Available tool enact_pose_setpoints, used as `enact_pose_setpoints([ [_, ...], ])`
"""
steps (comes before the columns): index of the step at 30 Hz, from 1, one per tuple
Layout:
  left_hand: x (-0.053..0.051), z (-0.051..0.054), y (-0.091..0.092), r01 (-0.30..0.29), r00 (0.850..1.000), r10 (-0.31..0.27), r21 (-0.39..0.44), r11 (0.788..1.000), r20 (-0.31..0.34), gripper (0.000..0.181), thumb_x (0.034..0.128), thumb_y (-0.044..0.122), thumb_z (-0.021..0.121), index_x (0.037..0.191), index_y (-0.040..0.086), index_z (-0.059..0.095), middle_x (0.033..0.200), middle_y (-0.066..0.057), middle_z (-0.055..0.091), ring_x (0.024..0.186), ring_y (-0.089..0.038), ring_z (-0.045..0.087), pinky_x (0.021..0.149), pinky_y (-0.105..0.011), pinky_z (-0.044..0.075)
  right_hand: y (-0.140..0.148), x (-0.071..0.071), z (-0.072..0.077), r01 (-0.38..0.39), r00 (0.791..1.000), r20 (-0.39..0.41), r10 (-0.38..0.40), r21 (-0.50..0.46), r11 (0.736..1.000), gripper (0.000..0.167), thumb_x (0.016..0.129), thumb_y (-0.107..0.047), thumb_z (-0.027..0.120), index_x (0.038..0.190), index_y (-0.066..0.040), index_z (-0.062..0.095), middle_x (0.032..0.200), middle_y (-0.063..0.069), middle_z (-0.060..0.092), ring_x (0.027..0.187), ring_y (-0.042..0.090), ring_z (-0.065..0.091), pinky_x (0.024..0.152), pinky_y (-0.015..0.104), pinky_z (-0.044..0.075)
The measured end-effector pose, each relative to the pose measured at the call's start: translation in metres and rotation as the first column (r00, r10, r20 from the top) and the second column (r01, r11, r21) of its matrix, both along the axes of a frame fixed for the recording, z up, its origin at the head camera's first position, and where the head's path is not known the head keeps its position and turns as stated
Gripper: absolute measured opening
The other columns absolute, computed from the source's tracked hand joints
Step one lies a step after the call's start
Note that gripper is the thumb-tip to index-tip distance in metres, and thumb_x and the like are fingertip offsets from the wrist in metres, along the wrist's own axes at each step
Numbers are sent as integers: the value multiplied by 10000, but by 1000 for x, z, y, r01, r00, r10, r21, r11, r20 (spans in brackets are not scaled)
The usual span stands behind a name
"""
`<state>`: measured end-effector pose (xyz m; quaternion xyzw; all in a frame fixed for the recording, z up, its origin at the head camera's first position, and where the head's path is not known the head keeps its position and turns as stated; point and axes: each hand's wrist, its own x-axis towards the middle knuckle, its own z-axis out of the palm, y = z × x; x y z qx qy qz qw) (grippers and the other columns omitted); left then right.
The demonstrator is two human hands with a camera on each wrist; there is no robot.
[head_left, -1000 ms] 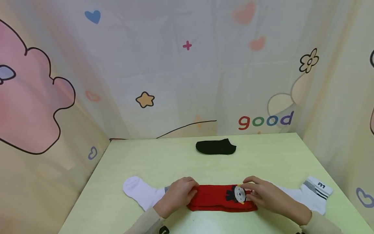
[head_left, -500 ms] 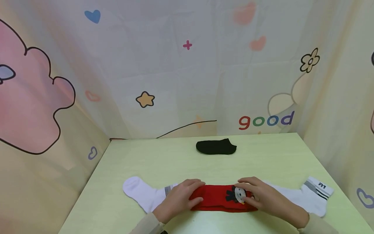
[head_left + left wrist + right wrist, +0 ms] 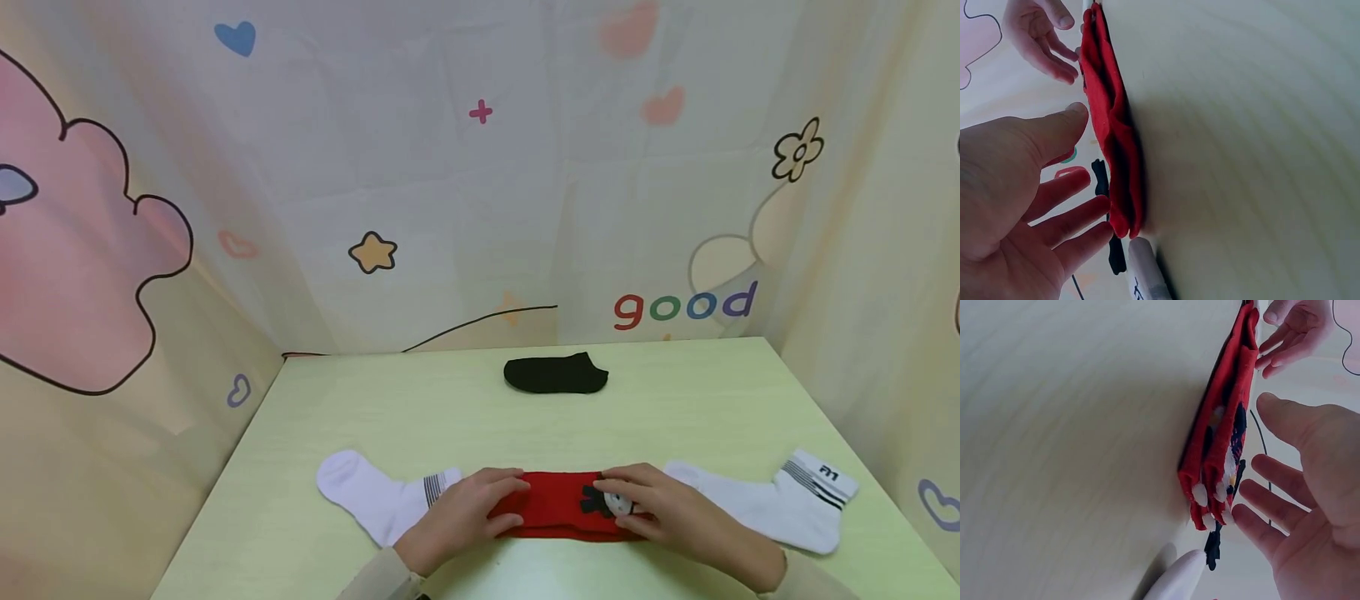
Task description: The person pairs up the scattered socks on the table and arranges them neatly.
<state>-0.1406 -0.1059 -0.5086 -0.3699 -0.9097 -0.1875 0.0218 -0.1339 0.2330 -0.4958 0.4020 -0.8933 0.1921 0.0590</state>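
Note:
Red socks (image 3: 551, 504) with a black-and-white cartoon animal lie flat in layers on the table between my hands. My left hand (image 3: 468, 512) hovers over their left end, its fingers spread and relaxed. Over the right end, my right hand (image 3: 671, 508) partly covers the cartoon face, thumb and fingers apart. Both wrist views show the layered red edge (image 3: 1104, 112) close to the fingertips, with nothing gripped; whether any fingertip touches the cloth I cannot tell. In the right wrist view, white tips show along the red socks' end (image 3: 1207, 494).
A white sock with dark stripes (image 3: 367, 492) lies to the left, partly behind my left hand. Another white sock (image 3: 795, 508) lies at the right, and a black ankle sock (image 3: 555, 375) near the back edge. A printed curtain (image 3: 450, 167) surrounds the pale table (image 3: 420, 417).
Both hands have loosened, their fingers spreading and lifting from the red socks' ends. The right hand has shifted slightly left over the cartoon face. The red socks have stayed in place.

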Motion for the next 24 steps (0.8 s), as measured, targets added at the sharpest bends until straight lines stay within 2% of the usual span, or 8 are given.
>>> enact_pose_setpoints([
  [9, 0, -6, -1, 36, 999, -36, -10, 999, -9, 272, 961, 231, 745, 1223, 157, 733, 1351, -3, 660, 1274, -152, 592, 1046, -281, 481, 2, -1, -6, -32, 999, 6, 32, 40, 999, 421, 888, -188, 812, 1298, -201, 717, 1306, 65, 661, 1170, 277, 615, 887, 416, 588],
  [16, -1, -10, -2, 73, 996, -74, -12, 997, -59, 170, 941, 175, 766, 1110, 170, 777, 1259, 15, 691, 1245, -144, 608, 1041, -253, 476, 3, -2, -12, -45, 999, 25, 44, 59, 997, 396, 879, -189, 817, 1264, -244, 743, 1309, 62, 661, 1186, 299, 597, 885, 421, 587],
  [19, -1, -11, -2, 70, 996, -70, -10, 997, -50, 156, 939, 172, 768, 1094, 179, 782, 1253, 18, 691, 1245, -142, 606, 1042, -249, 473, 3, -2, -15, -57, 998, -10, 57, 57, 997, 388, 864, -176, 825, 1238, -252, 753, 1297, 64, 665, 1173, 302, 600, 883, 430, 585],
  [24, -1, -11, -3, 62, 998, -62, -5, 998, -21, 160, 939, 169, 767, 1097, 180, 783, 1265, 9, 687, 1242, -145, 603, 1043, -249, 473, 4, -2, -22, -83, 989, -119, 86, 28, 996, 398, 810, -149, 863, 1178, -265, 766, 1257, 60, 677, 1123, 284, 616, 860, 427, 585],
])
